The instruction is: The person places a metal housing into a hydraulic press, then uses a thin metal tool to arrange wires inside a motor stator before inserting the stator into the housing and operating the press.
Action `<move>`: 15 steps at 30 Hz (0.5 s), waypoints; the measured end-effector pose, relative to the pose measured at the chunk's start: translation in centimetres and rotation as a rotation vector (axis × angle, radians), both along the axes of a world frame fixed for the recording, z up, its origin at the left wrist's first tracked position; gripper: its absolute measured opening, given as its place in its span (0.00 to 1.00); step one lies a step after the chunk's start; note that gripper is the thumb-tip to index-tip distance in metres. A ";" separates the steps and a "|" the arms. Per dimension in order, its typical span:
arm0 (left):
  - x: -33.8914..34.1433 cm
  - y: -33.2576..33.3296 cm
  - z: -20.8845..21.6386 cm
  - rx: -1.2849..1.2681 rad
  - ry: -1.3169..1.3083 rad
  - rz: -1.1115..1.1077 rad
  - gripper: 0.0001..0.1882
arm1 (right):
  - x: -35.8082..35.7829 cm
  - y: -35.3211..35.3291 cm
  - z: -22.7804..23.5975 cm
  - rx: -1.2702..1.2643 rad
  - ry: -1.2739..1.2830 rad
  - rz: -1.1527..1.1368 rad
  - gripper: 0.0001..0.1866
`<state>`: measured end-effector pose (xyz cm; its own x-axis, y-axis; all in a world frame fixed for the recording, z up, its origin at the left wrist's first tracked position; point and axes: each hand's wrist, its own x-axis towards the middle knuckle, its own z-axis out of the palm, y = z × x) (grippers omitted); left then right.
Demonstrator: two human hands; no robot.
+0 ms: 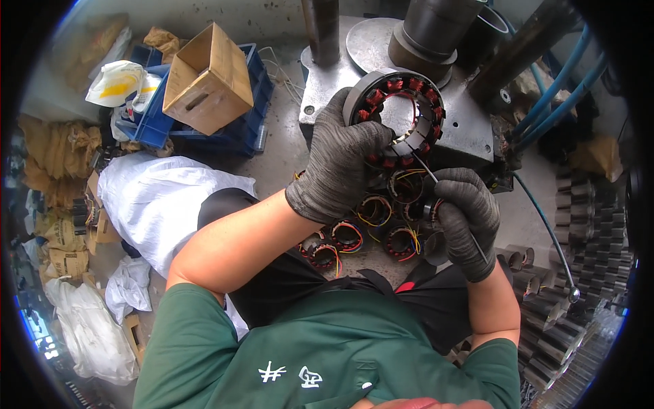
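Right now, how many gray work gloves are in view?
2: one on the left hand, gripping a copper-wound ring; one on the right hand, holding a thin rod.

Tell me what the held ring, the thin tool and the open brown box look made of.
Ring: apparently metal, dark outside with gleaming inner faces; its glossy reddish windings suggest coated wire.
Thin tool: probably smooth metal, judging by its grey sheen.
Open brown box: cardboard or thin wood, matte; flat tan panels leave both possible.
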<state>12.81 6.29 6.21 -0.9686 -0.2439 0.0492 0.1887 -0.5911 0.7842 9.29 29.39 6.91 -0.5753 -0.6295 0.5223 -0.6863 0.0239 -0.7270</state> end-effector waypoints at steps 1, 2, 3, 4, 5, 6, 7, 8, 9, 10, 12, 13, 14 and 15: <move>0.0 0.0 0.0 0.003 0.002 0.002 0.32 | 0.0 -0.1 0.0 -0.016 -0.040 0.003 0.12; 0.0 0.0 0.2 0.014 0.011 -0.017 0.31 | 0.0 0.0 -0.2 -0.015 -0.038 0.002 0.12; -0.1 0.0 0.4 0.025 0.020 -0.036 0.31 | 0.0 -0.1 -0.7 -0.028 -0.055 -0.003 0.12; -0.1 0.1 0.4 0.027 0.022 -0.038 0.31 | 0.0 -0.1 -1.0 -0.042 -0.073 -0.007 0.12; 0.0 0.1 0.5 0.016 0.003 -0.011 0.31 | 0.0 -0.1 -1.1 -0.042 -0.072 -0.006 0.12; 0.1 0.2 0.5 0.006 -0.016 0.016 0.31 | 0.1 -0.1 -1.1 -0.045 -0.090 -0.003 0.11; 0.3 0.2 0.5 0.006 -0.015 0.018 0.31 | 0.2 -0.1 -1.3 -0.047 -0.098 0.000 0.11; 0.4 0.3 0.5 0.037 -0.019 -0.008 0.30 | 0.2 -0.1 -1.4 -0.050 -0.105 0.002 0.11; 0.4 0.3 0.5 0.068 -0.023 -0.034 0.30 | 0.2 0.0 -1.8 -0.070 -0.132 0.002 0.11; 0.4 0.2 0.6 0.067 -0.020 -0.031 0.30 | 0.3 0.0 -2.2 -0.091 -0.158 0.002 0.10; 0.3 0.3 0.6 0.076 0.031 -0.030 0.30 | 0.5 -0.1 -2.9 -0.138 -0.200 0.005 0.10; 0.4 0.5 0.6 0.078 0.033 -0.031 0.30 | 0.6 -0.1 -3.2 -0.186 -0.244 0.008 0.09; 0.4 0.6 0.6 0.082 0.037 -0.029 0.31 | 0.6 0.0 -3.4 -0.184 -0.240 0.009 0.09; 0.5 0.7 0.6 0.087 0.041 -0.028 0.31 | 0.6 0.1 -3.7 -0.203 -0.261 0.007 0.09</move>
